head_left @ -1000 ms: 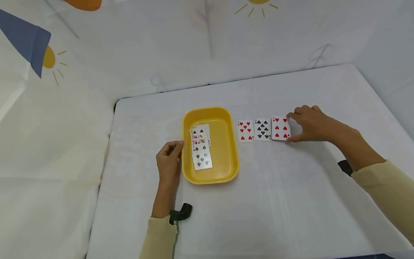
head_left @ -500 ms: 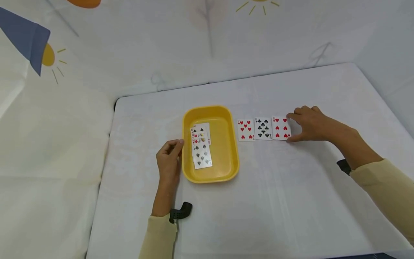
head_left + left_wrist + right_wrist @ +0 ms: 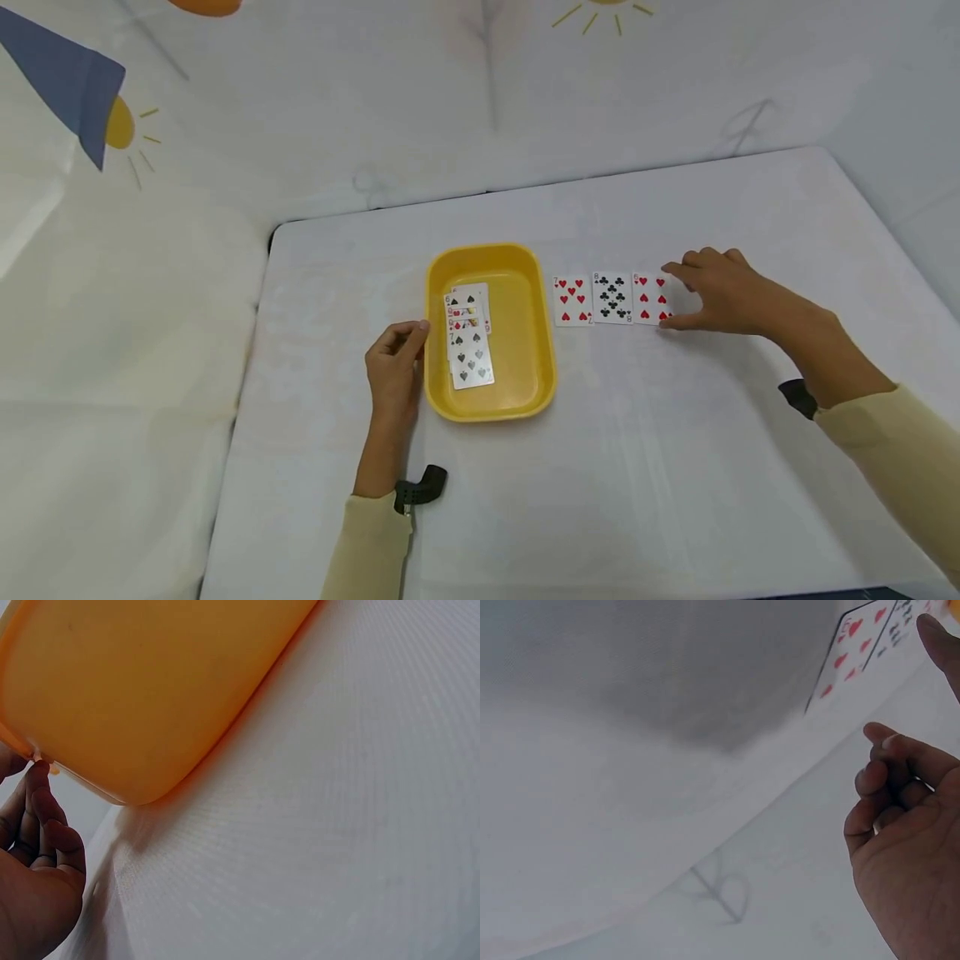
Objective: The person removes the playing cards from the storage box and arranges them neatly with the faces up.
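A six of hearts card (image 3: pixel 651 298) lies face up on the white bench (image 3: pixel 600 467), last in a row of three just right of a yellow tray (image 3: pixel 525 392). The right hand (image 3: pixel 720 289) pinches its right edge between thumb and curled fingers. Touching it on the left is an eight of clubs (image 3: pixel 612 298), then a seven of hearts (image 3: pixel 572 301). Corner numerals 7, 8 and 6 are readable. Inside the tray, a fanned stack of cards (image 3: pixel 468 337) shows a seven of spades on top. The left hand (image 3: pixel 393 371), fingers loosely curled, touches the tray's left rim. Open bench surface lies in front of the row and to the right, up to the bench edges.
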